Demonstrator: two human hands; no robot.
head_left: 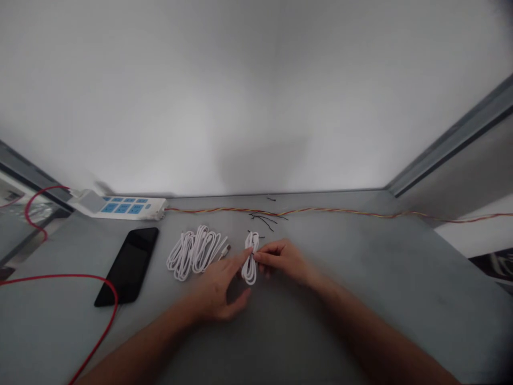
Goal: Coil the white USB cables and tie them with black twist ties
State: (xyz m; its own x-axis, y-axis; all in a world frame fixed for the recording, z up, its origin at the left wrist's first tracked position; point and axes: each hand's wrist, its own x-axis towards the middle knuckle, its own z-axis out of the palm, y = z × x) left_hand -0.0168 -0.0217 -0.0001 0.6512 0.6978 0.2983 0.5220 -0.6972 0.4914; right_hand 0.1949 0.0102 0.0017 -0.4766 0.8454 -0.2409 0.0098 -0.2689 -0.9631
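Both hands are working one coiled white cable (pixel 249 274) — the right hand (pixel 282 262) pinching its neck firmly, the left hand (pixel 216 291) half open, forefinger (pixel 243 255) steadying the loops together.

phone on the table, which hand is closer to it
Left. The left hand is to the right of the phone, and the right hand is farther right, on the far side of the small white cable coil.
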